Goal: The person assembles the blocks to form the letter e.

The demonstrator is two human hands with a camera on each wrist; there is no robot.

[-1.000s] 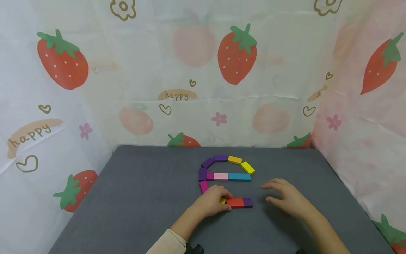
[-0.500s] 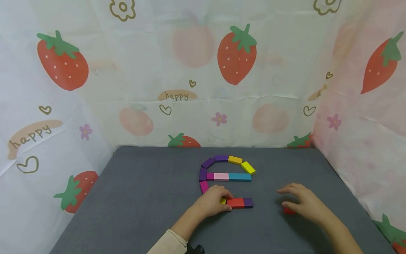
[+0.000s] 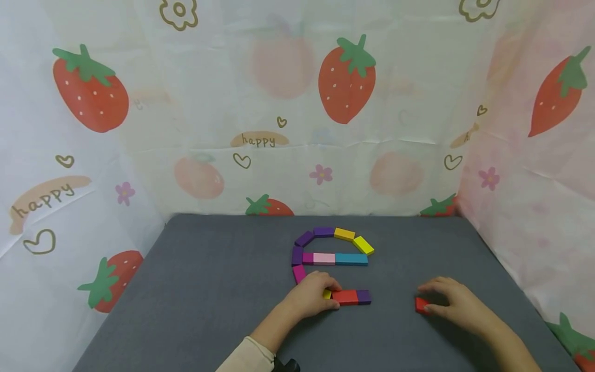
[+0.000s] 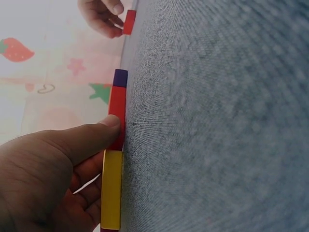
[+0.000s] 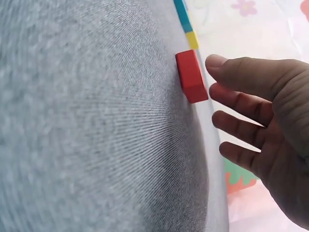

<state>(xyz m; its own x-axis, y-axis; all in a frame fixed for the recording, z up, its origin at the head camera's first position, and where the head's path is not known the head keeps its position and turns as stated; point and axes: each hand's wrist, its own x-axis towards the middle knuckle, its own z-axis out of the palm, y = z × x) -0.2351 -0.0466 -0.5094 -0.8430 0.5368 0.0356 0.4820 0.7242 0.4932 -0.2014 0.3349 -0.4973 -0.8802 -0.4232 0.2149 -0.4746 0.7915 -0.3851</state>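
My left hand (image 3: 311, 295) pinches a red block (image 3: 345, 297) at the front of the figure; its thumb presses the near side in the left wrist view. A yellow block (image 4: 112, 189) adjoins that red block on the left, and a small purple block (image 3: 364, 297) on the right. My right hand (image 3: 457, 305) is off to the right beside a separate small red block (image 3: 420, 306), its fingers loosely curved. In the right wrist view the fingertips lie near this red block (image 5: 191, 76) without gripping it.
Purple, orange and yellow blocks form an arch (image 3: 324, 232) behind the left hand. Below the arch runs a row of magenta, pink and blue blocks (image 3: 350, 259). A magenta block (image 3: 299, 274) is partly hidden by the left hand. Strawberry-print cloth (image 3: 297, 181) surrounds the grey table (image 3: 223, 279).
My right hand has moved right and nearer, to beside the small red block, which now shows more. The left hand and the block figure stay put.
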